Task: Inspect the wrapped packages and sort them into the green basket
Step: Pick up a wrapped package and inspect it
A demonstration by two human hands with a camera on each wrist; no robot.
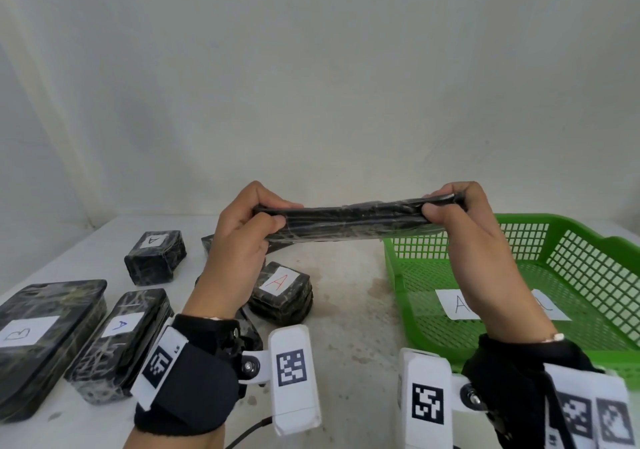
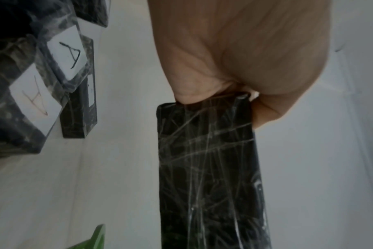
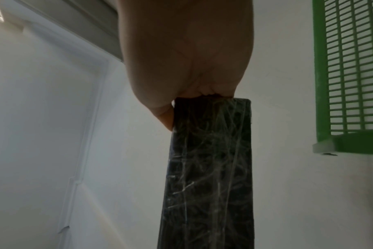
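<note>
A long flat black package (image 1: 353, 219) wrapped in clear film is held level in the air, edge-on to the head view. My left hand (image 1: 258, 218) pinches its left end and my right hand (image 1: 446, 207) pinches its right end. The left wrist view shows the package (image 2: 209, 168) running away from my left hand (image 2: 234, 59); the right wrist view shows the package (image 3: 209, 168) below my right hand (image 3: 187, 55). The green basket (image 1: 571, 240) stands on the table at the right, below my right hand, with a paper slip marked A (image 1: 457, 304) inside.
Several wrapped black packages lie on the white table at the left: one marked B (image 1: 41, 337), and ones marked A (image 1: 121, 337), (image 1: 156, 256), (image 1: 282, 289). A pale wall rises behind. The green basket (image 3: 351, 75) shows at the right edge of the right wrist view.
</note>
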